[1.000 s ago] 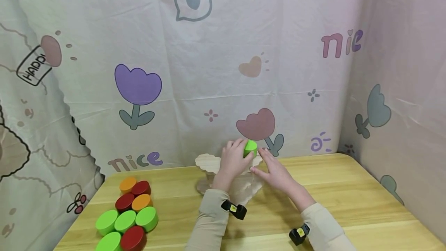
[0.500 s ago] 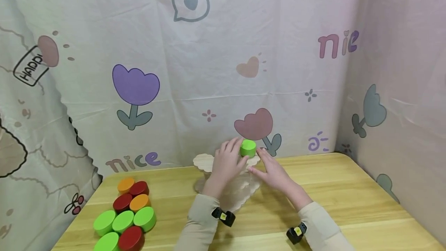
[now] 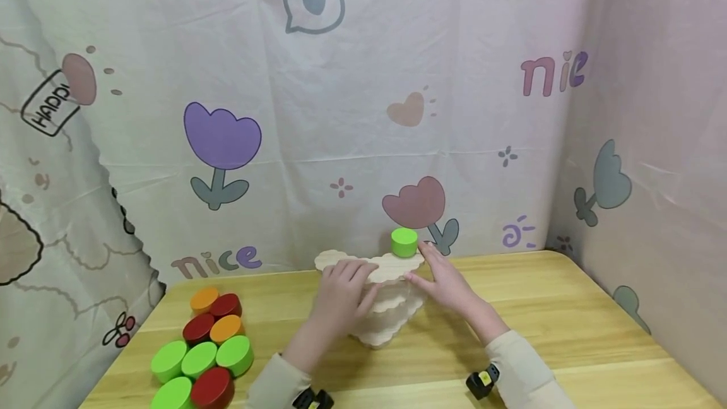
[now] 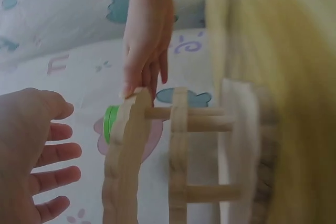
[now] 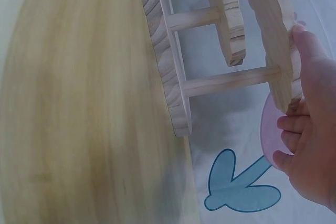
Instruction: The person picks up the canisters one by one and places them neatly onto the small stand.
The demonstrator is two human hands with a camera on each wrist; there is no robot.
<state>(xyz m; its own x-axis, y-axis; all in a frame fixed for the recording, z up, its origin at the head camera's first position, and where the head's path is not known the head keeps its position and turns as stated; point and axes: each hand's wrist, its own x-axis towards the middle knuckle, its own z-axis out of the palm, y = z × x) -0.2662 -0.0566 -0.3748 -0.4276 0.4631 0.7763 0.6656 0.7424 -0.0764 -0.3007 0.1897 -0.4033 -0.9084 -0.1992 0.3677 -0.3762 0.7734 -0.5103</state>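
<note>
Though near the wooden stand, left hand loose across a gap; right hand round its edge.

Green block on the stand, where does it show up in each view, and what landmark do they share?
Head: green block slightly right of centre, below mid-height.
Left wrist: green block left of centre, slightly below mid-height.
Right wrist: not visible.
Shared landmark: the stand, in all three.

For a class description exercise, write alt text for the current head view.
A person's right hand grips the edge of a tiered wooden stand topped by a green disc. The left hand hovers above the stand, holding nothing; more green, red and orange discs lie on the wooden table at left.
</note>
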